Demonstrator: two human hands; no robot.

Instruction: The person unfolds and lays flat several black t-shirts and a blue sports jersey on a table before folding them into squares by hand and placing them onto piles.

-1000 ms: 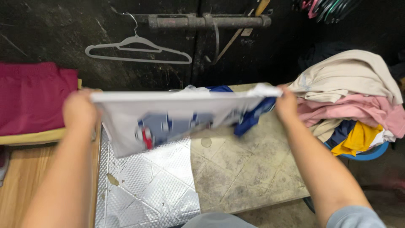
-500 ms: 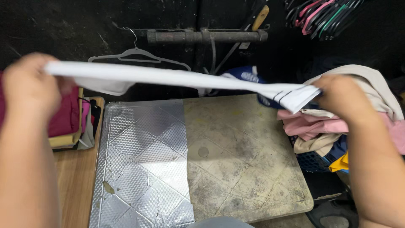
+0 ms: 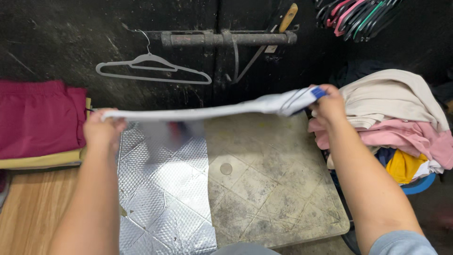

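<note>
One white garment (image 3: 212,111), two hands gripping

Motion-blurred white garment (image 3: 207,112), print reduced to a red-blue smear under it, unreadable. Maroon folded cloth (image 3: 37,118) cut off at the left edge. Bundle of coloured hangers (image 3: 358,16) chopped by the top edge (count impossible). Blue tub (image 3: 420,185) mostly buried under the clothes pile (image 3: 401,123).

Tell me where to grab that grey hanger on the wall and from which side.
Take the grey hanger at its shoulder bar just below the hook, coming straight from the front. It hangs flat against the dark wall, so only the front is open, and the centre keeps it balanced.
</note>
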